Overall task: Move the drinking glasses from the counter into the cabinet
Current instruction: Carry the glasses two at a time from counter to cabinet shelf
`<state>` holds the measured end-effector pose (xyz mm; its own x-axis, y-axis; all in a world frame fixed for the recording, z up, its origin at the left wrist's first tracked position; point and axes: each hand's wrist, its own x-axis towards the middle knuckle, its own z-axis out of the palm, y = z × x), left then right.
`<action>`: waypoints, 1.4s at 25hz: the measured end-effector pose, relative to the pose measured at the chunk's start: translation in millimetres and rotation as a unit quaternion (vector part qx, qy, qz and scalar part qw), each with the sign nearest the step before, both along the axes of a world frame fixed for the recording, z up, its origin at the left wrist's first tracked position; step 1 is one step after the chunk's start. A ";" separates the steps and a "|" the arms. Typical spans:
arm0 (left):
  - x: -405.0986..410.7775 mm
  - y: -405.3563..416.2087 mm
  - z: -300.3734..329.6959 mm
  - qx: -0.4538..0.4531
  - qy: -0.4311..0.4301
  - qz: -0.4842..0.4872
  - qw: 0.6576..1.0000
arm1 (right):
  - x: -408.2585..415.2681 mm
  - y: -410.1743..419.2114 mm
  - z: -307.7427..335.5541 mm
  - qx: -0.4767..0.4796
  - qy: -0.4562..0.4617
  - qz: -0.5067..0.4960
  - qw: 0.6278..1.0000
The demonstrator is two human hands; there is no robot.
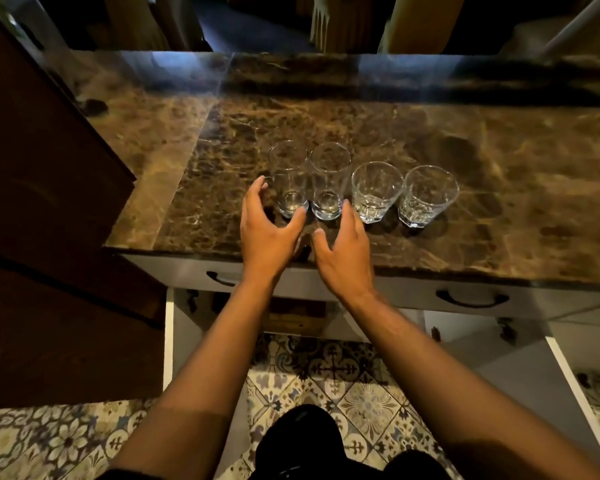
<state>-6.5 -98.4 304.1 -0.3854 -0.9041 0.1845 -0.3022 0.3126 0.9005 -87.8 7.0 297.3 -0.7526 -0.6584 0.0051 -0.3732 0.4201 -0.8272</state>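
Several clear drinking glasses stand in a row on the brown marble counter [499, 202]. The two on the left are tall and smooth: the leftmost tall glass [288, 168] and a second tall glass [329, 171]. To their right stand two shorter faceted tumblers [376, 188] [426, 194]. My left hand [267, 230] is spread open just in front of the leftmost tall glass, its fingers on either side of the base. My right hand [343, 251] is open in front of the second tall glass. Neither hand holds anything.
A dark wooden cabinet door [49, 202] hangs open at the left. Below the counter are white drawers with black handles [471, 299] and open lower cabinet doors [575, 382]. Patterned floor tiles [326, 393] lie underfoot.
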 end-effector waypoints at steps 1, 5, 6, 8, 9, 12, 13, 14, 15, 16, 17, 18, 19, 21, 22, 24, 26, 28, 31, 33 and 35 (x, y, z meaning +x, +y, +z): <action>-4.3 -8.5 -1.8 0.001 -0.002 -0.015 1.000 | -1.9 -6.3 -1.5 0.005 0.001 -0.006 1.000; -17.6 -35.0 -6.8 -0.006 -0.010 -0.067 0.998 | -8.1 -27.9 -3.6 0.000 -0.001 -0.039 0.999; -19.8 -38.6 -7.1 -0.005 -0.008 -0.075 0.997 | -8.6 -31.2 -4.0 -0.004 0.000 -0.045 0.999; -23.8 -43.9 -7.5 -0.002 0.001 -0.088 0.996 | -10.6 -38.6 -5.0 -0.012 0.002 -0.056 0.998; -25.3 -45.9 -7.6 0.000 0.004 -0.093 0.996 | -12.2 -42.2 -5.2 -0.016 0.001 -0.061 0.998; -25.5 -51.8 -7.8 0.008 0.013 -0.100 0.995 | -18.0 -51.9 -6.0 -0.028 0.018 -0.072 0.997; -25.0 -53.7 -7.5 0.011 0.014 -0.101 0.995 | -19.6 -54.6 -6.3 -0.030 0.030 -0.074 0.996; -24.5 -55.0 -7.0 0.016 0.015 -0.101 0.995 | -20.7 -56.7 -6.7 -0.028 0.043 -0.074 0.996; -24.5 -55.5 -6.5 0.019 0.015 -0.101 0.995 | -21.1 -58.1 -7.1 -0.026 0.054 -0.075 0.995; -24.4 -56.0 -5.9 0.022 0.015 -0.100 0.995 | -20.7 -59.6 -7.6 -0.025 0.061 -0.080 0.995; -24.6 -55.8 -5.3 0.023 0.015 -0.098 0.995 | -20.2 -60.6 -8.0 -0.026 0.066 -0.088 0.994; -24.6 -55.5 -5.0 0.023 0.016 -0.097 0.995 | -19.9 -61.3 -7.9 -0.028 0.068 -0.098 0.992; -24.8 -54.8 -4.6 0.022 0.017 -0.095 0.995 | -20.1 -61.8 -7.5 -0.031 0.070 -0.107 0.991; -24.4 -54.1 -4.0 0.021 0.020 -0.092 0.995 | -21.2 -62.3 -7.0 -0.035 0.072 -0.115 0.990; -23.6 -53.7 -3.9 0.020 0.019 -0.091 0.995 | -21.0 -62.1 -6.8 -0.037 0.073 -0.117 0.990; -21.3 -52.0 -3.7 0.018 0.018 -0.087 0.996 | -19.9 -61.4 -5.8 -0.041 0.075 -0.122 0.989; -17.9 -48.2 -3.3 0.019 0.022 -0.077 0.997 | -17.5 -58.4 -4.3 -0.040 0.077 -0.125 0.988; -12.3 -43.9 -3.4 0.024 0.029 -0.063 0.997 | -13.9 -53.3 -3.0 -0.034 0.075 -0.119 0.989; -0.5 -35.0 -2.7 0.028 0.034 -0.051 0.998 | -5.9 -43.7 -0.7 -0.043 0.055 -0.113 0.991; 8.7 -26.1 -2.5 0.022 0.041 -0.046 0.998 | 2.2 -35.5 2.0 -0.050 0.060 -0.114 0.990; 18.2 -13.6 -1.7 0.018 0.047 -0.035 0.998 | 10.5 -23.9 5.8 -0.057 0.070 -0.108 0.990</action>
<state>11.6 -112.0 302.4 -0.4313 -0.8821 0.1896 -0.1950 0.2963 0.9350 -77.3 -16.9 303.0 -0.8628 -0.4709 0.1840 -0.3989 0.4105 -0.8200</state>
